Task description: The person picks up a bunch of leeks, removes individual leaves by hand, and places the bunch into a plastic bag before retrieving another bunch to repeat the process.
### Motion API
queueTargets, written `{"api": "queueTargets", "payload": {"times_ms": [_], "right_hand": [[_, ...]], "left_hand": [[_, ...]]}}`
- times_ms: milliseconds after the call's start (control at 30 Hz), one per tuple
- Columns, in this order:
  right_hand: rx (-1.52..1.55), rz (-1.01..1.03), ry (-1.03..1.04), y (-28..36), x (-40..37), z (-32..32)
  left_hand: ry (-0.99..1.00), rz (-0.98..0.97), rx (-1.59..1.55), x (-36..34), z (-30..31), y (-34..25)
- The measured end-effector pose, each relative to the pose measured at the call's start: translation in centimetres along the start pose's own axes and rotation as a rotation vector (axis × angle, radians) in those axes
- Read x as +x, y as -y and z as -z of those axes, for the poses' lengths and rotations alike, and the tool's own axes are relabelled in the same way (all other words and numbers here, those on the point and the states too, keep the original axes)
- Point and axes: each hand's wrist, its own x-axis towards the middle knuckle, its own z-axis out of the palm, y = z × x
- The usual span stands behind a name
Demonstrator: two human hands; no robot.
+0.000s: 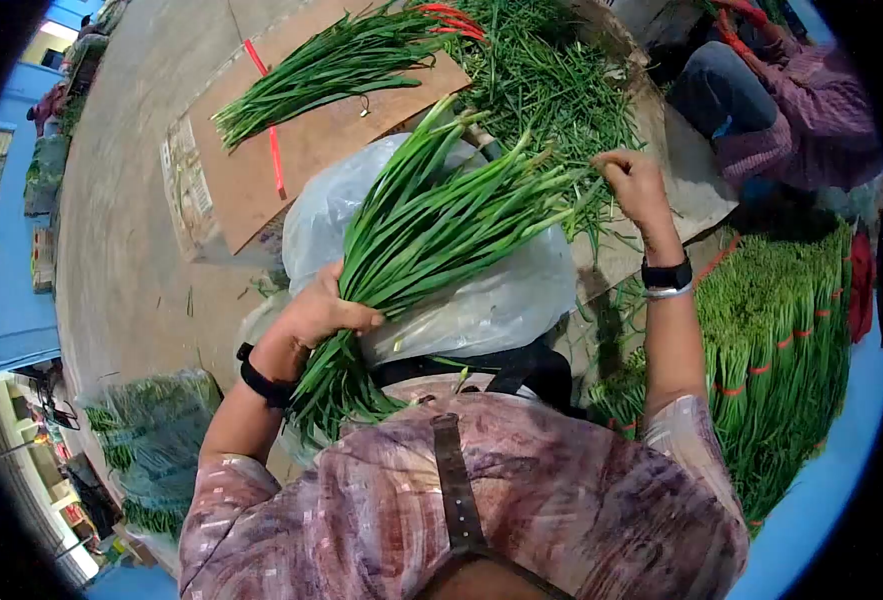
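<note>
My left hand (326, 308) is wrapped round a thick bunch of long green stalks (431, 225) that fans out up and to the right over my lap. Beneath the bunch lies a pale plastic sheet (501, 300). Off to the right of the stalk ends, my right hand (636, 190) is raised, with its thumb and fingers pressed together; whatever is between them is too small to make out. Another bunch of stalks (336, 70) lies on a brown board (391, 105), across a red strip (279, 165).
Loose green trimmings (551, 90) are heaped beyond my lap. Several tied bundles (761, 350) stand at the right. A seated person (801, 110) is at the upper right. Wrapped greens (156, 440) sit at the lower left.
</note>
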Motion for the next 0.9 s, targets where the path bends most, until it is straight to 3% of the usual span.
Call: {"api": "queueTargets", "payload": {"times_ms": [167, 267, 333, 433, 567, 700, 767, 900], "right_hand": [[-0.101, 0.003, -0.318, -2.4, 1.9, 0.9], [0.078, 0.273, -0.019, 5.1, -0.6, -0.4], [-0.08, 0.504, 0.059, 9.1, -1.8, -2.7], [-0.115, 0.535, 0.062, 8.8, -1.4, -5.4], [0.136, 0.551, 0.15, 8.2, -0.7, -4.8], [0.355, 0.358, 0.255, 7.5, -0.5, -3.8], [0.39, 0.361, 0.239, 7.4, -0.5, -3.8], [0.513, 0.311, 0.188, 6.7, -0.7, -3.9]], "left_hand": [[0.036, -0.022, 0.075, 0.4, 0.4, 0.2], [0.043, 0.001, -0.013, 0.3, 0.2, -0.1], [0.046, 0.01, 0.017, 0.5, 0.3, -0.2], [0.065, -0.046, 0.047, 0.7, 0.4, 0.0], [0.094, -0.013, 0.023, 0.7, 1.2, 0.8], [0.162, -0.032, 0.029, 0.9, 1.9, 0.9], [0.202, -0.118, 0.024, 1.3, 2.0, 1.1], [0.226, -0.104, -0.118, 1.1, 1.8, 1.0]]}}
